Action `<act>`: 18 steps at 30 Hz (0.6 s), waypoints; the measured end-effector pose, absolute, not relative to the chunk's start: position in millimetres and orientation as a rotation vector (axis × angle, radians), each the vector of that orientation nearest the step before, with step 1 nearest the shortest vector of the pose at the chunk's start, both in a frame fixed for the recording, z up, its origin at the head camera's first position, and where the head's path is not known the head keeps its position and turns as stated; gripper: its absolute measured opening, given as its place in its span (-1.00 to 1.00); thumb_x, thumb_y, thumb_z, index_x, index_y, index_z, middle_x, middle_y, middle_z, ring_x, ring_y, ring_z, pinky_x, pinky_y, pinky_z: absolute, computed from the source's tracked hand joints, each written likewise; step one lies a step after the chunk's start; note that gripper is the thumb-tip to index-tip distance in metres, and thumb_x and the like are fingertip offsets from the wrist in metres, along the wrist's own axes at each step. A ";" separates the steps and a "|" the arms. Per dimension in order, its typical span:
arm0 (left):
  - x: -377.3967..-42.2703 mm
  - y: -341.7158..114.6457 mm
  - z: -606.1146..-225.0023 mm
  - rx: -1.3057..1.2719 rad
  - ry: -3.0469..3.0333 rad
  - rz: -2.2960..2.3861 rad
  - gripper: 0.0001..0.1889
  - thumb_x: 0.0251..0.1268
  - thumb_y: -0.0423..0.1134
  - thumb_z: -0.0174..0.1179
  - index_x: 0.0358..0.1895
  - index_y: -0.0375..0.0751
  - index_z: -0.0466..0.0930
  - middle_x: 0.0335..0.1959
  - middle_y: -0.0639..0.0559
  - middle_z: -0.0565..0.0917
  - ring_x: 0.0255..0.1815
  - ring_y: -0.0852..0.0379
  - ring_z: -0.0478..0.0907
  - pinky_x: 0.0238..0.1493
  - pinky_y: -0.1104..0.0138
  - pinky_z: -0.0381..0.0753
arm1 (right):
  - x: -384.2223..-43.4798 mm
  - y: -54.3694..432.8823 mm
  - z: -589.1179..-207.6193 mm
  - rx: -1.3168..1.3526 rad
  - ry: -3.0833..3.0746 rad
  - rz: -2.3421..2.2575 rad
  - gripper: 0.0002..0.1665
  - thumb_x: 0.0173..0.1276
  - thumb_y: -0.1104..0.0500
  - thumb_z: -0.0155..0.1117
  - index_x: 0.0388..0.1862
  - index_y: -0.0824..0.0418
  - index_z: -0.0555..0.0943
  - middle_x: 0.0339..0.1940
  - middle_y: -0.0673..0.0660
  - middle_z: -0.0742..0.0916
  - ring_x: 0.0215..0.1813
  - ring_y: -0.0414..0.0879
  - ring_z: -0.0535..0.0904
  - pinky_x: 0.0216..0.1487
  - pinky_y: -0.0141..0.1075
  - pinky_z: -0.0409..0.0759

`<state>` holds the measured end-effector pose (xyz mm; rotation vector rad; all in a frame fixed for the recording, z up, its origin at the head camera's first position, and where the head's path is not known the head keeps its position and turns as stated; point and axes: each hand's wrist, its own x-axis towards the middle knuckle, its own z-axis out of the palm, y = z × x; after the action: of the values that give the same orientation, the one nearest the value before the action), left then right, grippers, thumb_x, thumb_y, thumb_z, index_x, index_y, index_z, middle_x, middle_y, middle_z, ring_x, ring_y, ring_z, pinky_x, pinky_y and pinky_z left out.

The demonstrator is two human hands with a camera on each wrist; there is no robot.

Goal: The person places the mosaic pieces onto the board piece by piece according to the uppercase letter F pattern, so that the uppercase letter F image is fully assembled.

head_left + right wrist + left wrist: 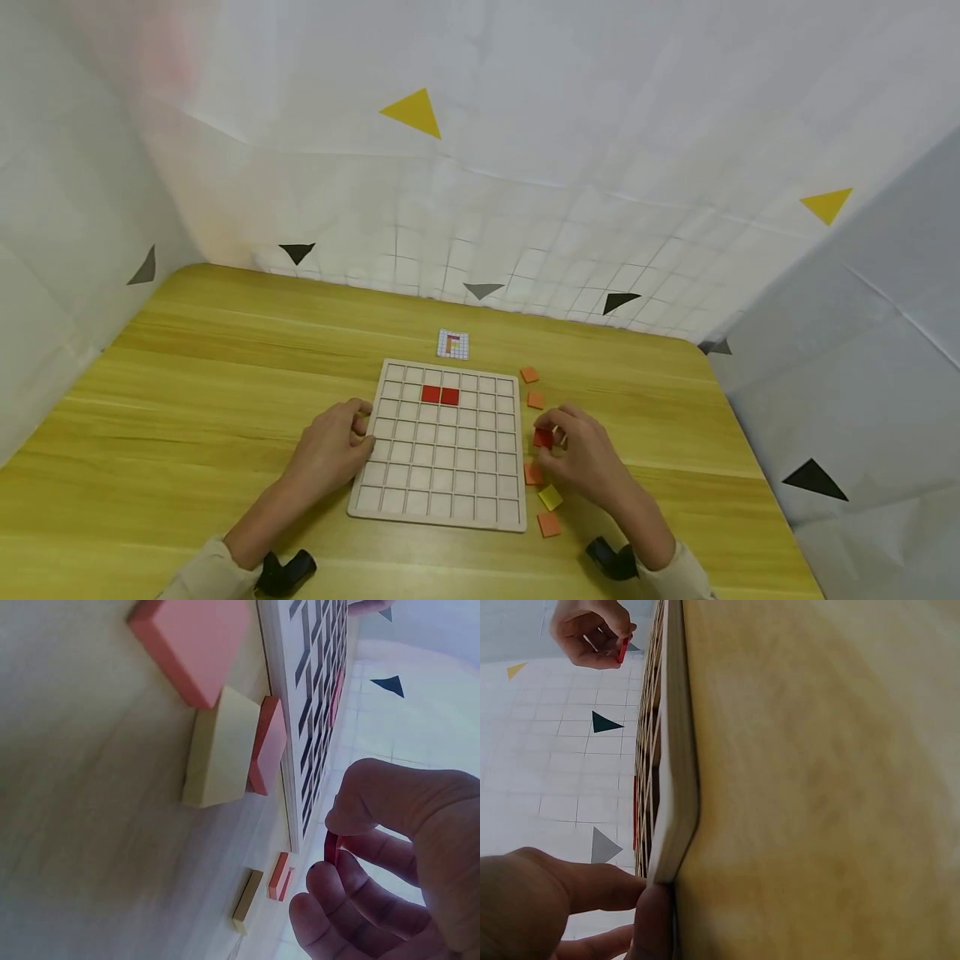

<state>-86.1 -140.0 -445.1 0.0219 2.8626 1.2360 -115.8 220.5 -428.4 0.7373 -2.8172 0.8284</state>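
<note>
A pale wooden grid board lies on the table, with two red square tiles side by side in cells near its far edge. My left hand holds the board's left edge, thumb and fingers at the rim in the left wrist view. Just right of the board, my right hand pinches another red tile between thumb and fingers, raised above the table. Around that hand lie several orange tiles and a yellow tile. Another yellow tile shows in the right wrist view, mostly hidden by my hand from above.
A small printed card with a coloured grid pattern lies beyond the board. White cloth walls with yellow, grey and black triangles enclose the wooden table at the back and sides. Black straps sit at both wrists.
</note>
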 end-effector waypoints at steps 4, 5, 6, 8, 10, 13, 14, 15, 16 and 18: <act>-85.1 -140.0 -443.8 0.011 2.850 1.241 -0.62 0.17 -0.40 0.33 0.08 -0.39 0.57 -0.34 0.01 0.54 -0.37 0.13 0.53 -0.35 0.23 0.51 | -118.6 216.5 -427.6 0.742 -2.823 0.833 -0.69 0.00 0.37 0.47 -0.23 0.18 0.67 -0.29 -0.03 0.61 -0.34 -0.10 0.53 -0.33 -0.34 0.56; -84.9 -140.0 -443.6 0.009 2.848 1.243 -0.62 0.17 -0.40 0.33 0.08 -0.39 0.57 -0.34 0.01 0.54 -0.37 0.13 0.54 -0.35 0.23 0.52 | -119.4 215.7 -427.6 0.744 -2.824 0.834 -0.68 0.00 0.37 0.46 -0.22 0.18 0.67 -0.29 -0.03 0.61 -0.33 -0.10 0.52 -0.33 -0.34 0.56; -84.7 -140.0 -443.5 0.008 2.846 1.245 -0.62 0.18 -0.40 0.33 0.08 -0.39 0.57 -0.34 0.01 0.54 -0.36 0.13 0.54 -0.35 0.23 0.52 | -120.2 214.8 -427.4 0.746 -2.825 0.832 -0.68 0.00 0.37 0.46 -0.22 0.18 0.67 -0.30 -0.03 0.60 -0.33 -0.10 0.51 -0.33 -0.34 0.56; -84.6 -139.8 -443.4 0.008 2.846 1.247 -0.62 0.18 -0.40 0.33 0.08 -0.40 0.57 -0.34 0.01 0.54 -0.36 0.13 0.54 -0.35 0.23 0.52 | -121.7 213.4 -427.3 0.754 -2.820 0.830 -0.68 0.01 0.37 0.46 -0.22 0.18 0.67 -0.30 -0.03 0.60 -0.33 -0.10 0.51 -0.33 -0.35 0.55; -84.7 -139.7 -443.5 0.010 2.846 1.249 -0.62 0.18 -0.41 0.33 0.08 -0.40 0.57 -0.34 0.01 0.54 -0.37 0.14 0.54 -0.35 0.23 0.52 | -123.4 212.2 -427.6 0.767 -2.810 0.827 -0.69 0.01 0.37 0.45 -0.22 0.18 0.67 -0.31 -0.02 0.59 -0.34 -0.10 0.51 -0.34 -0.35 0.54; -84.9 -139.3 -443.3 0.010 2.846 1.250 -0.62 0.18 -0.40 0.33 0.09 -0.40 0.57 -0.34 0.01 0.54 -0.37 0.14 0.53 -0.35 0.24 0.51 | -125.6 209.9 -427.4 0.794 -2.793 0.835 -0.69 0.02 0.38 0.46 -0.22 0.18 0.67 -0.30 -0.02 0.60 -0.34 -0.10 0.51 -0.34 -0.35 0.54; -84.9 -139.3 -443.2 0.010 2.845 1.249 -0.61 0.18 -0.40 0.33 0.09 -0.40 0.57 -0.34 0.01 0.54 -0.37 0.14 0.53 -0.35 0.24 0.51 | -126.5 209.1 -427.5 0.802 -2.788 0.838 -0.69 0.02 0.38 0.46 -0.22 0.17 0.67 -0.30 -0.02 0.59 -0.34 -0.10 0.51 -0.34 -0.35 0.54; -84.9 -139.2 -443.1 0.008 2.843 1.249 -0.61 0.18 -0.40 0.33 0.09 -0.40 0.57 -0.34 0.01 0.53 -0.36 0.14 0.53 -0.35 0.24 0.51 | -127.4 207.9 -427.3 0.810 -2.785 0.844 -0.69 0.02 0.39 0.46 -0.22 0.18 0.66 -0.30 -0.02 0.59 -0.34 -0.10 0.51 -0.34 -0.35 0.54; -85.0 -139.2 -442.9 0.006 2.841 1.247 -0.61 0.18 -0.40 0.33 0.10 -0.40 0.57 -0.34 0.01 0.53 -0.36 0.14 0.52 -0.35 0.24 0.51 | -128.0 206.5 -426.6 0.816 -2.785 0.849 -0.69 0.02 0.38 0.46 -0.22 0.17 0.66 -0.30 -0.02 0.59 -0.34 -0.09 0.51 -0.34 -0.35 0.54; -85.0 -139.2 -442.7 0.002 2.840 1.244 -0.61 0.18 -0.40 0.33 0.10 -0.40 0.57 -0.34 0.01 0.53 -0.36 0.13 0.52 -0.35 0.25 0.50 | -129.9 203.9 -425.8 0.825 -2.786 0.856 -0.69 0.03 0.39 0.45 -0.22 0.17 0.66 -0.29 -0.01 0.59 -0.33 -0.08 0.51 -0.34 -0.35 0.53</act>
<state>-85.0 -139.2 -442.7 0.0018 2.8396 1.2444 -129.9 203.9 -425.8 0.8252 -2.7858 0.8561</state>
